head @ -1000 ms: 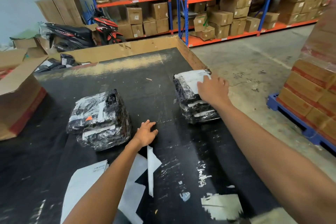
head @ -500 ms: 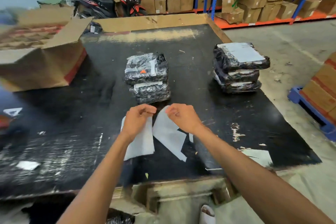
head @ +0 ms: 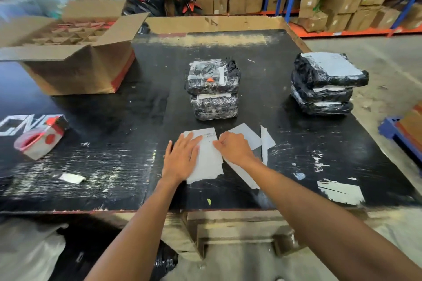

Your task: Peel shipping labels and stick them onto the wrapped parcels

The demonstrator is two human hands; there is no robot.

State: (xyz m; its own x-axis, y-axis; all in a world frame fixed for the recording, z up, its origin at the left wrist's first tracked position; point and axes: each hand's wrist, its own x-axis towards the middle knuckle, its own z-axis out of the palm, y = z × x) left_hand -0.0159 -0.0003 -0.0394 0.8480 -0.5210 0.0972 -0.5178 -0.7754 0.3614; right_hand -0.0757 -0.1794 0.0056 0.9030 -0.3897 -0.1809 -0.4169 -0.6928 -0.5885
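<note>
A person's two bare arms reach over a black, scuffed desk (head: 296,166) in a warehouse. The left hand (head: 181,158) lies flat on a white label sheet (head: 209,162) near the front edge, its fingers straight and slightly spread, pressing the sheet down. The right hand (head: 235,149) sits just beside it, fingers curled, pinching the sheet's right edge close to a printed barcode. More white paper strips (head: 265,141) lie under and to the right of that hand. Beyond the sheet stands a stack of parcels (head: 213,89) wrapped in black plastic. A second stack of wrapped parcels (head: 324,84), topped with a white label, sits near the right edge. An open cardboard box (head: 75,68) rests at the far left, and a tape dispenser (head: 38,139) lies nearer on the left. Shelves of boxes (head: 342,0) fill the background.
</note>
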